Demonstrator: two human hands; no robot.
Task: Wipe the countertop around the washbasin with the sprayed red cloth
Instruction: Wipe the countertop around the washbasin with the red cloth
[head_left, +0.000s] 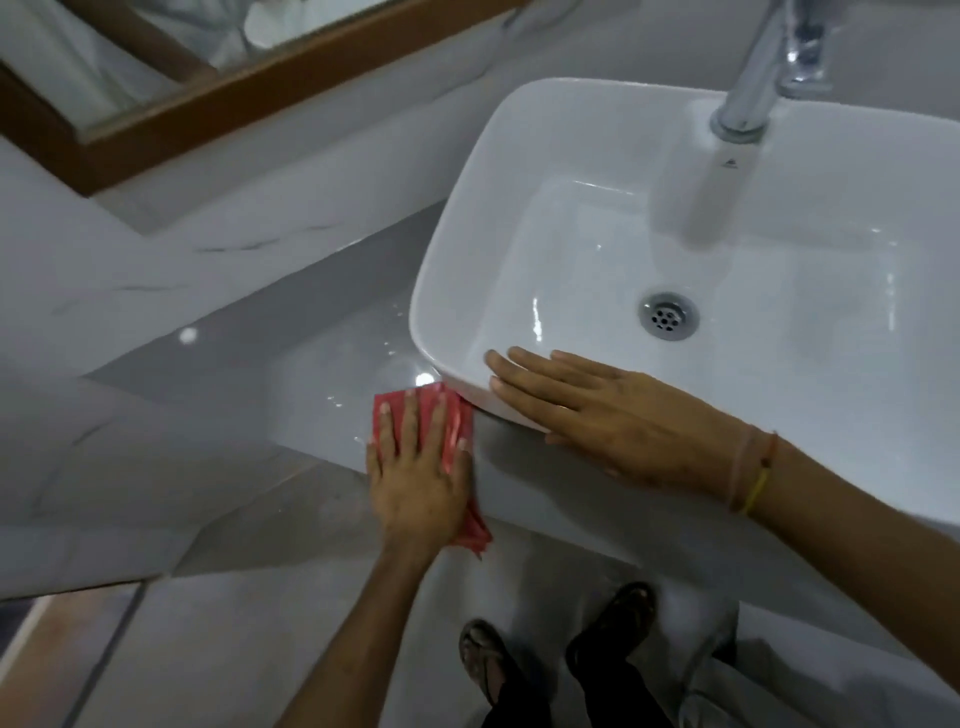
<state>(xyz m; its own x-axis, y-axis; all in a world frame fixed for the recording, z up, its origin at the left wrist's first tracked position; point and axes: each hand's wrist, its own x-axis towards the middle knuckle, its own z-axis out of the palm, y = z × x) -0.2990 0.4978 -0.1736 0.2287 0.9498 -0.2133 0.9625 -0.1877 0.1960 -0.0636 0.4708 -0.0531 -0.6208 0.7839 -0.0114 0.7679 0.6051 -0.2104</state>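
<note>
The grey countertop (322, 384) is running from the upper left toward the lower right, its glossy surface reflecting small points of light and carrying a few droplets near the basin. The white rectangular washbasin (597, 150) is sitting on top of it, occupying the right half of the view, with one rounded corner pointing toward the lower left. A wood-framed mirror (218, 98) is hanging on the marbled wall behind, and a chrome tap (748, 88) is reaching over the bowl from the upper right. The round metal drain (668, 315) is lying near the middle of the bowl.

The right hand (597, 415) is lying flat and open across the near rim of the washbasin, fingers extended toward the left and grasping nothing; thin bands (753, 478) are circling its wrist. The left hand (415, 467) is pressing flat, fingers spread and pointing away from the person, on the red cloth (457, 415), pinning it to the countertop rather than clenching it.

The red cloth is lying at the front edge of the countertop, just left of the washbasin's near corner and touching its base. Its long axis is running from far to near, roughly parallel to the left forearm; its far end is pointing toward the wall, while its near end is drooping over the counter's front edge.

Below, two sandalled feet (613, 623) are standing on the pale floor.
</note>
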